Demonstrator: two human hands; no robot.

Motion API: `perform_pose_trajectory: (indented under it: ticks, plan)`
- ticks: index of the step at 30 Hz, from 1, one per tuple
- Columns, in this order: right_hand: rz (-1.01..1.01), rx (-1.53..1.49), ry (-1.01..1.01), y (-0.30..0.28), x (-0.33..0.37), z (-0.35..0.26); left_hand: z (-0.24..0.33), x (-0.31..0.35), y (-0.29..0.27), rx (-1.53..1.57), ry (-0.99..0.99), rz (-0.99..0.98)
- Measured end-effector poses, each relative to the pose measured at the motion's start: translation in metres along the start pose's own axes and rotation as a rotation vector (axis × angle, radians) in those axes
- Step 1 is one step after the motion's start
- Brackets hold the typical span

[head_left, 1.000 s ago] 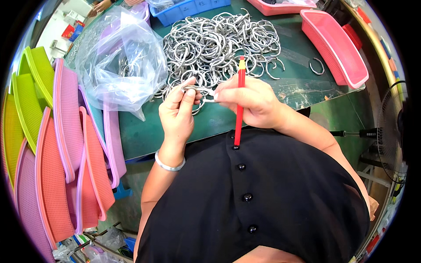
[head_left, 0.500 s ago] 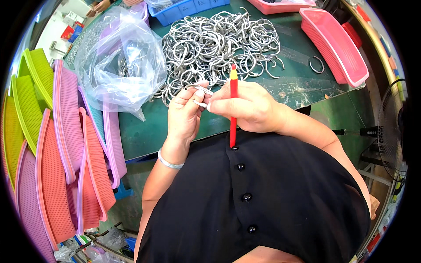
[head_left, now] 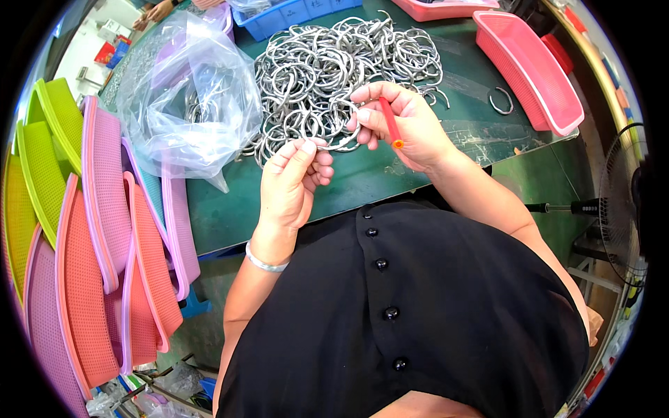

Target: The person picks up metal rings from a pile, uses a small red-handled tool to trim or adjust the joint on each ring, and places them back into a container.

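My left hand [head_left: 286,184], with a pale bangle on its wrist, pinches one end of an open grey metal ring [head_left: 346,148] between thumb and fingers. The fingertips of my right hand [head_left: 421,136] are at the ring's other side. A red pencil [head_left: 391,122] is also tucked in my right hand, its butt end pointing down toward me. Just beyond both hands lies a large heap of similar metal rings [head_left: 313,70] on the green table [head_left: 306,202]. My fingers partly cover the held ring.
Left of the heap is a clear plastic bag [head_left: 209,132] with rings inside. Stacked purple, coral and green baskets [head_left: 87,279] fill the left side. A pink basket [head_left: 519,76] and a loose ring [head_left: 501,102] lie right. A blue bin [head_left: 300,12] stands behind; a fan [head_left: 622,205] is far right.
My right hand has moved up and slightly right, and the upright pencil has tipped back in it. The ring is now spread between my hands, farther from my body.
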State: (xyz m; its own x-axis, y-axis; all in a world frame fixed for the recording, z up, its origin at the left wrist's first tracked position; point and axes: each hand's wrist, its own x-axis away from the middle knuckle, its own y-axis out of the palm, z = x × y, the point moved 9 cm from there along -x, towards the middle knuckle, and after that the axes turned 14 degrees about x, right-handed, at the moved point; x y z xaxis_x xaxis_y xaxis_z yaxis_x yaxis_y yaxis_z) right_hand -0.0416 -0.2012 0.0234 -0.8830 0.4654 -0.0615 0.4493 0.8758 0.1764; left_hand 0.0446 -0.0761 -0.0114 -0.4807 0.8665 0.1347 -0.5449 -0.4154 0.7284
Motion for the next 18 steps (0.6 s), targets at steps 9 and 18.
perform_pose_trajectory:
  ticks: [9, 18]
  plan:
    - [0.025, 0.056, 0.046, -0.004, 0.001, 0.004, 0.005, 0.001, 0.004, -0.028, 0.009, 0.006]
    - [-0.006, 0.333, -0.358, 0.0, 0.008, -0.017, 0.008, 0.003, 0.007, 0.021, 0.019, -0.031]
